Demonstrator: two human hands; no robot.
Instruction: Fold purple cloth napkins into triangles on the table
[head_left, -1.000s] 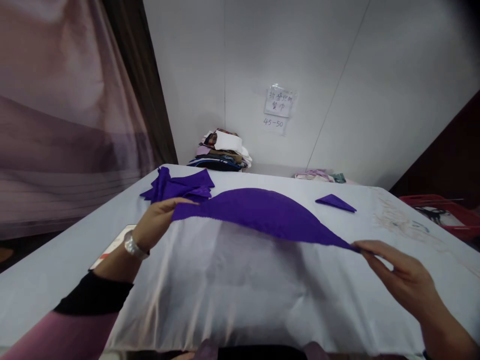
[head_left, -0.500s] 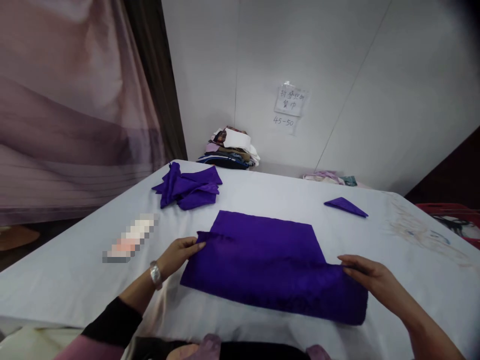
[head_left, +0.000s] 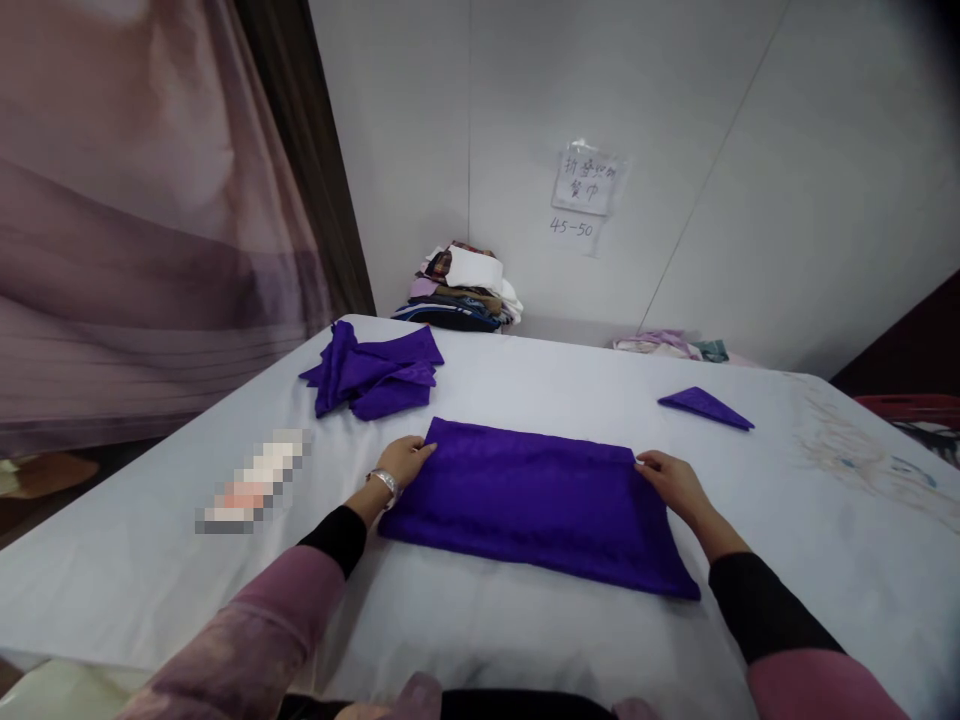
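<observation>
i see, from my remote seat, a purple cloth [head_left: 525, 505] doubled over into a wide band (slightly rumpled), lying nearly flat on the white table [head_left: 540, 380].

A cloth [head_left: 529, 505] lies toward the table's [head_left: 547, 380] near edge, left hand [head_left: 403, 462] and right hand [head_left: 671, 480] at its far corners. Behind it, heaped cloths [head_left: 379, 375] sit by the far left corner, a lone folded piece [head_left: 705, 407] nearer the far right; stacked garments [head_left: 461, 285] rise beyond the far edge.
</observation>
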